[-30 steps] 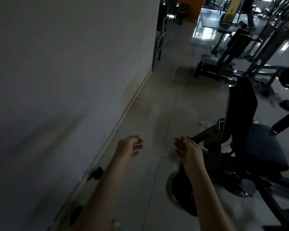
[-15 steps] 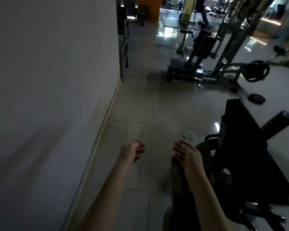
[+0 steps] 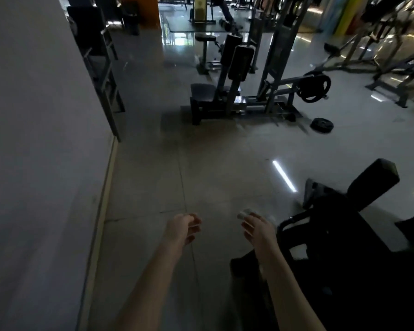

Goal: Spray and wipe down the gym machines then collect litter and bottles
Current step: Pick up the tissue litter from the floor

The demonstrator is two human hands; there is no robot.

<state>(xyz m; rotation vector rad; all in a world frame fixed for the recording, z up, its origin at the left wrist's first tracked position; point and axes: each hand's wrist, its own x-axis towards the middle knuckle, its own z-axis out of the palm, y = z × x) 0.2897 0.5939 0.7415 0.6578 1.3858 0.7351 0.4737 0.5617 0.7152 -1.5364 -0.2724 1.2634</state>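
Litter (image 3: 244, 214): small, pale, crumpled, on floor (image 3: 225, 175), partly behind right hand (image 3: 258, 231).

Grey tiled floor (image 3: 225, 163). Crumpled white litter (image 3: 244, 214) lies just beyond the right grip (image 3: 258, 231); a black weight plate (image 3: 321, 125) lies well ahead.

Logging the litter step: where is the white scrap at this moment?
Head view, lower right of centre: the scrap lies on the floor, showing just beyond the right hand, beside the near black machine.
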